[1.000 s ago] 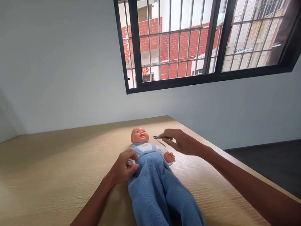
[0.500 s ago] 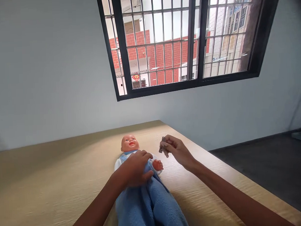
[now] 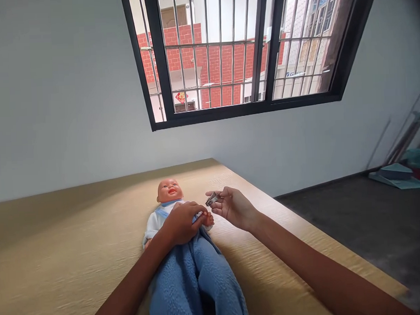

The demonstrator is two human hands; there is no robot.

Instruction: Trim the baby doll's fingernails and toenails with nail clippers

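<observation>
A baby doll (image 3: pixel 170 191) in blue trousers and a white and blue top lies face up on the wooden table (image 3: pixel 78 235), its head toward the wall. My left hand (image 3: pixel 186 220) rests over the doll's chest, fingers and thumb closed on the doll's hand (image 3: pixel 210 219) at its side. Just above those small fingers, my right hand (image 3: pixel 235 209) grips a silver nail clipper (image 3: pixel 212 199) between thumb and fingers. The clipper's lever is raised, and its jaw end points left, apart from the doll's hand. Part of the doll's chest is hidden under my left hand.
Behind the table stands a pale wall (image 3: pixel 74 111) with a dark-framed, barred window (image 3: pixel 211 114). The table's right edge slopes down toward me, with dark floor (image 3: pixel 336 217) beyond it. Bluish-green items (image 3: pixel 396 175) lie on the floor at the far right.
My left hand has moved from the doll's front to closing on its hand. My right hand has turned the nail clipper and brought it closer. The view has shifted slightly right and down.
</observation>
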